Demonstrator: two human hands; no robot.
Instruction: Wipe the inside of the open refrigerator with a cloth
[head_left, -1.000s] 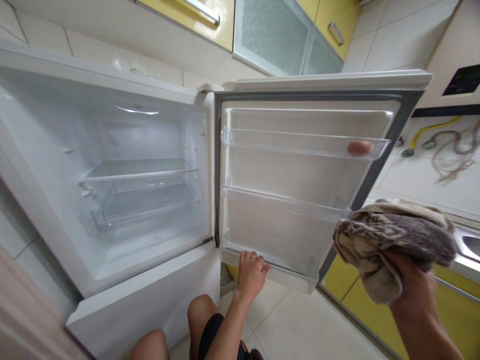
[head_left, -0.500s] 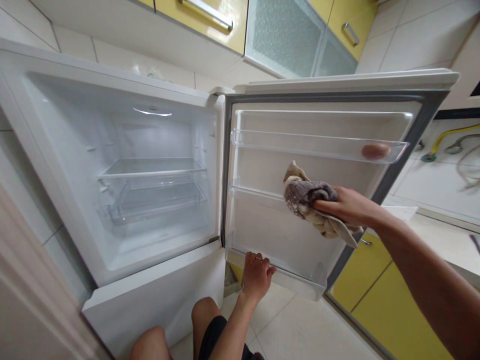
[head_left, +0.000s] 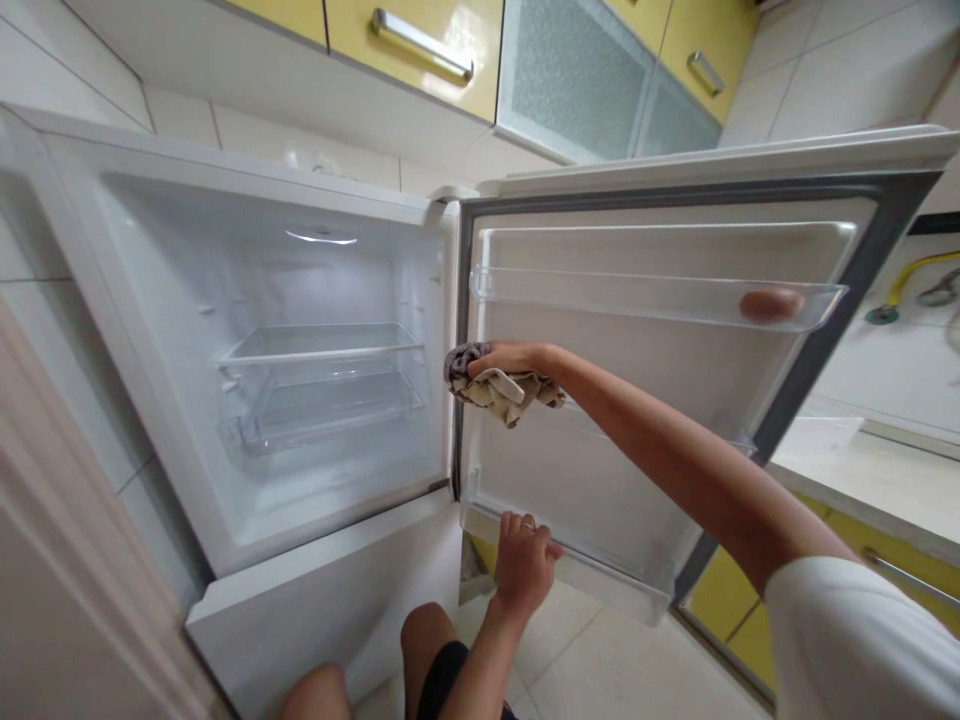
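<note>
My right hand (head_left: 514, 360) is closed on a bunched grey and beige cloth (head_left: 499, 393), held at the hinge side of the open fridge door (head_left: 570, 470), level with the middle door shelf. My left hand (head_left: 525, 565), with a ring on one finger, has its fingers curled over the rim of the clear bottom door shelf (head_left: 607, 585). A reddish-brown round item, egg-like, (head_left: 771, 304) lies at the right end of the upper door shelf (head_left: 600, 297). My right forearm crosses in front of the door and hides part of the middle shelf.
To the left stands the lit fridge compartment (head_left: 172, 400) with a glass shelf (head_left: 322, 343) and a clear drawer (head_left: 330, 410) under it. Yellow cabinets (head_left: 420, 85) hang above. A pale counter (head_left: 900, 480) is behind the door at right, and my knees are close below.
My right hand has moved left with the cloth, from the middle of the door to its hinge side. My left hand stays at the bottom door shelf. The view has shifted slightly.
</note>
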